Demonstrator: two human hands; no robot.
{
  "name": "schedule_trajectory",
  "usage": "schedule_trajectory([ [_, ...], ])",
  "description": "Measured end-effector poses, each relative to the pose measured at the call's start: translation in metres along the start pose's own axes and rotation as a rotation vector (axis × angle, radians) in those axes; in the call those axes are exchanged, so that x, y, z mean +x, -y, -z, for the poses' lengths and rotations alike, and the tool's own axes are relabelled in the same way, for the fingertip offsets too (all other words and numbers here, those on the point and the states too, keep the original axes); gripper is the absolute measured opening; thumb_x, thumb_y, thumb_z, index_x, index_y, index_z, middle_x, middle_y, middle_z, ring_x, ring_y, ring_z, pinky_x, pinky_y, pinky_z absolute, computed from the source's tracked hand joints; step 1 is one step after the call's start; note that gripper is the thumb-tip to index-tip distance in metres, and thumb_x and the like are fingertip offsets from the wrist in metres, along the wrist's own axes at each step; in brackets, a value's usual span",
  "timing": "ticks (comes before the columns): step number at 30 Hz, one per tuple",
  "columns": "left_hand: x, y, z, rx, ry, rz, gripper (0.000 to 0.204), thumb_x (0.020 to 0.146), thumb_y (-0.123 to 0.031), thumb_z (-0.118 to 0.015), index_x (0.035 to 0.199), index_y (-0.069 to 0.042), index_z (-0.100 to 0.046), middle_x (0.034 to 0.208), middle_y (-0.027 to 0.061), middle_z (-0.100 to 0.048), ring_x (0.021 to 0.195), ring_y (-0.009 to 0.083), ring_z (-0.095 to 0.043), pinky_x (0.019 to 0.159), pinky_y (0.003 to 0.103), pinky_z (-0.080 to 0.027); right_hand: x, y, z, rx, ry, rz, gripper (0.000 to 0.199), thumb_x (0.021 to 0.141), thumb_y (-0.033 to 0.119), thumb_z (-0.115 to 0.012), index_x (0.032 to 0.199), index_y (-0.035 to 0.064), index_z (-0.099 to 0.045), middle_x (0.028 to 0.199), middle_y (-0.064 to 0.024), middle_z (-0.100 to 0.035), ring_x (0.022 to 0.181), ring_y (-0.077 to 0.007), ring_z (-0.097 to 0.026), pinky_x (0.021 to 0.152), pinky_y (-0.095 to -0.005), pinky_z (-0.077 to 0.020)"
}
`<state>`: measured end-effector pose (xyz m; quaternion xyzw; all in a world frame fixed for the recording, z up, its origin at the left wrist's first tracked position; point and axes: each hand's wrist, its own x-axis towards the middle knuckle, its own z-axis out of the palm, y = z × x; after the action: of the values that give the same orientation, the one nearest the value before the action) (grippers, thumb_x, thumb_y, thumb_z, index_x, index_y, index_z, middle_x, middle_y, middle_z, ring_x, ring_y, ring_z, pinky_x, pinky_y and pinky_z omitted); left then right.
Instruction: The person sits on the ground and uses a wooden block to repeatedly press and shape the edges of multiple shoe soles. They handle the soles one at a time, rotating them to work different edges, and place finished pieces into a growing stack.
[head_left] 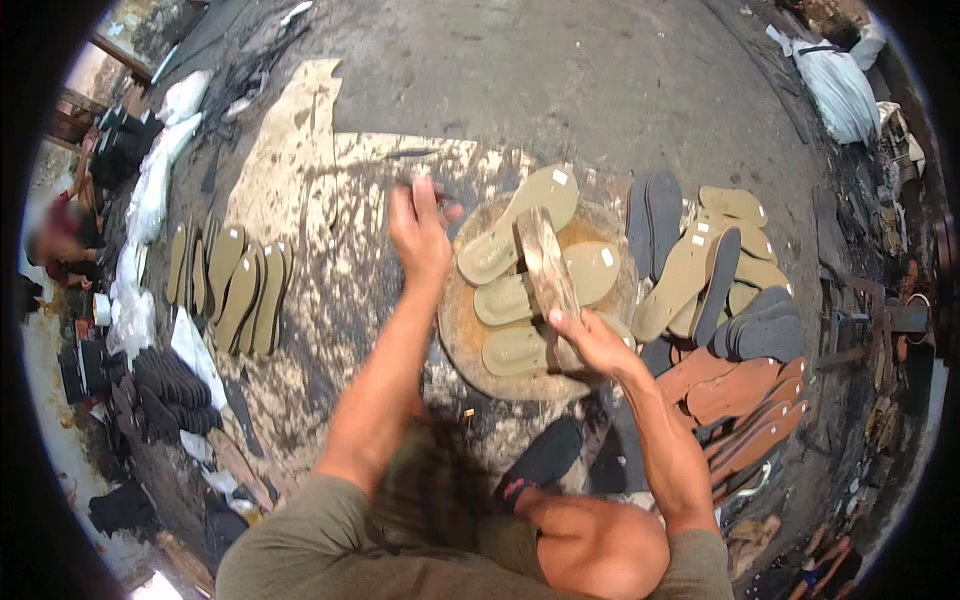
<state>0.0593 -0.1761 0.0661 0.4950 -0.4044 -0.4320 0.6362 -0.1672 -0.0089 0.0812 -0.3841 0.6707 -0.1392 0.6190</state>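
At frame centre the right hand point(590, 343) was clamped on a worn wooden strip point(547, 268) standing edgewise over tan foam sandal soles point(520, 236) on a round stone slab point(462, 340). The left hand point(421, 232) hovered raised, fingers seemingly loose and empty, though blurred.

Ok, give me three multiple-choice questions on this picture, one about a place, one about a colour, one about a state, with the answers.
1. Where does the round block sit?
A. on the ground in front of the person
B. on a shelf
C. in a bag

2. What colour are the soles lying on it?
A. red
B. tan
C. white

3. What is the right hand doing?
A. hanging free
B. gripping a worn wooden piece
C. resting on a knee

Answers: 1 A, it rests on the stained floor; 2 B, all three are tan; 3 B, its fingers wrap the piece, while the left hand is raised, empty.
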Motion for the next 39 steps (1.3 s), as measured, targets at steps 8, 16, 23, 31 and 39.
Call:
schedule_trajectory([
  [8, 0.020, 0.025, 0.181, 1.442, 0.644, 0.221, 0.039, 0.093, -0.040, -0.076, 0.089, -0.003, -0.065, 0.083, 0.0189, -0.068, 0.082, 0.0391, -0.067, 0.077, 0.050, -0.052, -0.039, -0.040, 0.000, 0.672, -0.074, 0.205, 0.047, 0.106, 0.046, -0.058, 0.118, 0.0006, -0.060, 0.084, -0.0100, -0.068, 0.069, -0.0193, -0.070, 0.064, -0.0309, -0.0566],
  [16, 0.082, 0.107, 0.087, 1.378, 0.633, 0.303, 0.068, 0.083, -0.042, -0.087, 0.129, -0.003, -0.055, 0.121, 0.0255, -0.071, 0.118, 0.0417, -0.067, 0.098, 0.048, -0.054, -0.069, -0.040, -0.004, 0.652, -0.406, 0.313, 0.052, 0.105, 0.040, -0.063, 0.132, -0.0016, -0.048, 0.092, -0.0112, -0.066, 0.075, -0.0191, -0.068, 0.067, -0.0340, -0.0589],
  [23, 0.019, 0.034, 0.067, 0.347, 0.561, 0.475, 0.026, 0.098, -0.009, -0.069, 0.122, 0.000, -0.070, 0.085, 0.0006, -0.069, 0.074, 0.0083, -0.064, 0.066, 0.024, -0.054, -0.093, -0.123, -0.037, 0.976, -0.609, 0.117, 0.045, 0.109, 0.035, -0.057, 0.140, 0.0037, -0.050, 0.102, -0.0097, -0.068, 0.084, -0.0179, -0.070, 0.070, -0.0341, -0.0607],
  [31, -0.127, 0.008, 0.012, -0.077, 0.558, 0.811, 0.017, 0.105, -0.028, -0.065, 0.110, -0.012, -0.068, 0.081, -0.0023, -0.063, 0.066, 0.0068, -0.061, 0.065, 0.023, -0.057, -0.046, -0.129, -0.037, 0.671, -0.642, 0.404, 0.050, 0.107, 0.042, -0.059, 0.131, -0.0020, -0.054, 0.112, -0.0101, -0.065, 0.106, -0.0168, -0.061, 0.096, -0.0347, -0.0483],
  [39, -0.161, 0.019, -0.032, 0.145, 0.762, 0.616, 0.029, 0.108, -0.030, -0.062, 0.123, -0.006, -0.070, 0.090, 0.0015, -0.071, 0.076, 0.0064, -0.064, 0.067, 0.023, -0.054, -0.091, -0.142, -0.038, 0.893, -0.539, 0.309, 0.044, 0.109, 0.038, -0.055, 0.134, 0.0014, -0.050, 0.107, -0.0140, -0.068, 0.082, -0.0195, -0.071, 0.072, -0.0335, -0.0591],
])
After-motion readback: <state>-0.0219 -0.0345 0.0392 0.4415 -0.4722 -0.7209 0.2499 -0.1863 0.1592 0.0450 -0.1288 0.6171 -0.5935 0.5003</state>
